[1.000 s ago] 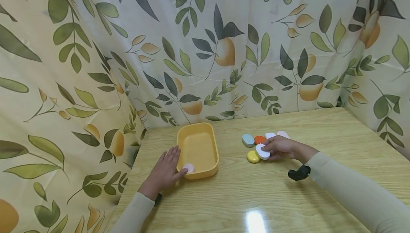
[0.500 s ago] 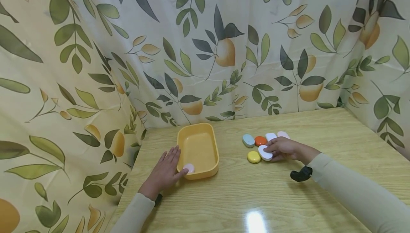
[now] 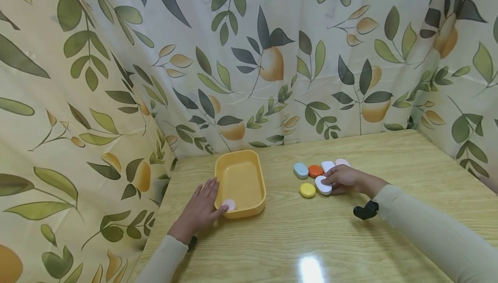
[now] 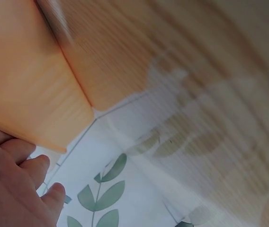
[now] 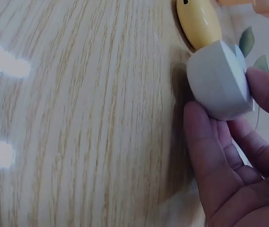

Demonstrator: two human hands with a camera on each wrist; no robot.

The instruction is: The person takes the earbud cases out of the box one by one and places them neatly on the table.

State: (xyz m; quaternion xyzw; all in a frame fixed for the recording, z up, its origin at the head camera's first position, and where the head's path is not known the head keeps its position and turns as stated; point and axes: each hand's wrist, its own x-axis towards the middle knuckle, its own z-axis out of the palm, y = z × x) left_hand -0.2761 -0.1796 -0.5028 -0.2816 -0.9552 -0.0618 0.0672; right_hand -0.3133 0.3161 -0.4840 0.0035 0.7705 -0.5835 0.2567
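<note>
My right hand (image 3: 344, 178) pinches a white rounded case (image 3: 323, 185) between thumb and fingers, close over the table. In the right wrist view the white case (image 5: 218, 81) stands tilted, its curved underside toward the camera. Just left of it lies a yellow oval case (image 3: 308, 190); a small dark slot shows on the yellow case (image 5: 198, 21) in the right wrist view. My left hand (image 3: 199, 208) lies with straight fingers along the left side of a yellow-orange tray (image 3: 260, 196), thumb over its near corner. A pale pink round piece (image 3: 229, 205) sits inside that corner beside the thumb.
Behind the held case, a row runs from a light blue oval case (image 3: 301, 170) through an orange-red one (image 3: 315, 171) and a white one (image 3: 327, 166) to a pink one (image 3: 342, 162). A patterned curtain (image 3: 249, 75) borders the wooden table (image 3: 272, 240) at the back and sides.
My right hand has shifted slightly right with the white case, which overlapped the yellow case's edge before and now shows beside it. The left hand and tray stay put.
</note>
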